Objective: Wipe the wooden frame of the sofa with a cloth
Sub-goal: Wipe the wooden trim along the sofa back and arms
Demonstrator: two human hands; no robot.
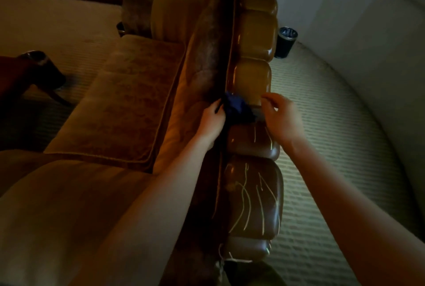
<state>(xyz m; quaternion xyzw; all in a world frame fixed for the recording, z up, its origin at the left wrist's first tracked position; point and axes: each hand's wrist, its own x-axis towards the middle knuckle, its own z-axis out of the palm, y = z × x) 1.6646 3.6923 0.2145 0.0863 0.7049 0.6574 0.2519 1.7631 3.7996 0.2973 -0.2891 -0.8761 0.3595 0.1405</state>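
Seen from above, the sofa's wooden frame [251, 74] runs as a lobed, glossy rail from 12 to 6 o'clock thru centre of view. Cloth [236, 111], dark blue & bunched, sits on the rail just above centre, in the dip between two lobes. Left hand [212, 122] is at the cloth's 9 o'clock side, fingers curled into the fabric, so it looks to be gripping it. Right hand [279, 118] is at its 3 o'clock side, fingers curled at the cloth's edge by the rail; can't tell if it pinches cloth or just steadies. The hands are apart, cloth between them.

Risks, as I judge them:
- Cloth is wadded, so little flat area meets the wood; the grooves between lobes may get skipped.
- Pale streaks on the lobes nearer 6 o'clock could be scratches, threads or glare; wiping won't clear scratches.
- Loose thread near 6 o'clock may snag the cloth.
- A slip toward 9 o'clock would rub the upholstery [207, 51], not the wood.

Hard to make out: light is dim w/ an orange cast, so dust or wiped vs unwiped wood can't be told. Fingertips on both hands partly hidden by cloth. Rail's outer face & legs out of view. Dark cup [285, 42] stands on the floor at 1 o'clock; contents unclear. Seat cushion [128, 101] lies at 9 o'clock.
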